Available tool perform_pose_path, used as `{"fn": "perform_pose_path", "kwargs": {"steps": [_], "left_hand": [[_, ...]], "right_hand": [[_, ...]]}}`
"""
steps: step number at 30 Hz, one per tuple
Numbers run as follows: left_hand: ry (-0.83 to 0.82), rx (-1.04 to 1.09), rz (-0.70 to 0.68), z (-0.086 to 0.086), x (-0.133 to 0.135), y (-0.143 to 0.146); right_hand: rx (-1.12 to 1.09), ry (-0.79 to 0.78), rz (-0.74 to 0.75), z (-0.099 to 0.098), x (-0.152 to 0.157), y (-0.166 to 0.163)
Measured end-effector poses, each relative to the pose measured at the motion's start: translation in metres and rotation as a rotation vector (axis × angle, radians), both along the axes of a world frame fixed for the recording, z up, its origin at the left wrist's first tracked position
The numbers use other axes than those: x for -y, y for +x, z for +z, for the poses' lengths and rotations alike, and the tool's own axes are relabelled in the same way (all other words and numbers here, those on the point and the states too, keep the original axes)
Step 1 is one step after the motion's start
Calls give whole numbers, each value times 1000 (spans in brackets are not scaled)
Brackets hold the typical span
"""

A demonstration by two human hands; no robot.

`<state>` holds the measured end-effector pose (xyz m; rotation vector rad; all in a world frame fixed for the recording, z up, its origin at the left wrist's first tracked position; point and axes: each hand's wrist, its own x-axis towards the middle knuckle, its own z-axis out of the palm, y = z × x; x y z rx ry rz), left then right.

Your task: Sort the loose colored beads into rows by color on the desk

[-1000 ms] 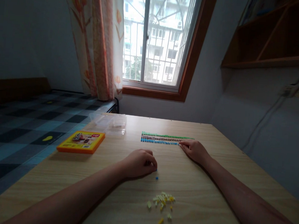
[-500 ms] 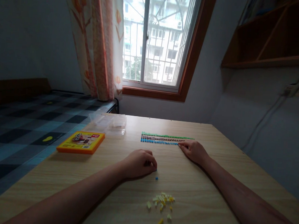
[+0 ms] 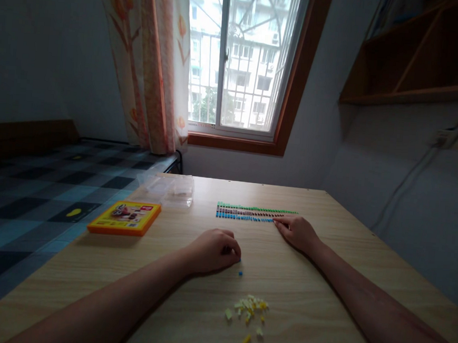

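Clock centred on the left hand [image 3: 215, 249]. Small loose blue plastic brick [image 3: 240, 273] sits at four o'clock on the light wood-grain counter [image 3: 322, 295], just beside the fingertips, not touching. Three straight lines of tiny bricks lie between one and two o'clock: green row [image 3: 250, 208] farthest, dark brown row [image 3: 249, 213] in the middle, blue row [image 3: 245, 217] nearest.

Handling, my judgement: bricks look very light, stiff, smooth, a bit slippery, hard to break; easy to nudge out of line. Best hold: fingertip pinch on two opposite sides.

Left fingers: curled in, thumb and index nearly meeting, blue fleck [image 3: 239, 260] at the tips. Gripped or just covered, can't tell.

Right hand [image 3: 298, 231], between two and three o'clock: low over the counter, thumb and index almost together at the right end of the blue row, seemingly touching it. Too small to tell if anything is pinched.

Also: loose pile of pale and bright yellow pieces [image 3: 251, 303] between four and five o'clock; flat yellow-and-orange box [image 3: 124, 217] past nine; clear plastic tray [image 3: 172, 188] at ten.
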<state>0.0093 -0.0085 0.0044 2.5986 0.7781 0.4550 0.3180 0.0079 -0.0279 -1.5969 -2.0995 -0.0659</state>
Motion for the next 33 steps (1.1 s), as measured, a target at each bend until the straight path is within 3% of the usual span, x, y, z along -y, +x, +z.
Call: {"fn": "perform_pose_path", "kwargs": {"steps": [5, 10, 17, 21, 33], "left_hand": [[5, -1, 5, 1, 0, 0], [18, 13, 3, 0, 0, 0], [26, 85, 54, -1, 0, 1], [51, 126, 90, -1, -1, 2], [107, 158, 180, -3, -4, 2]], "right_hand": [[-56, 79, 73, 3, 4, -6], [-89, 123, 267, 14, 21, -29], [-174, -21, 508, 23, 53, -72], [-159, -106, 552, 22, 64, -84], [-88, -95, 590, 20, 63, -85]]}}
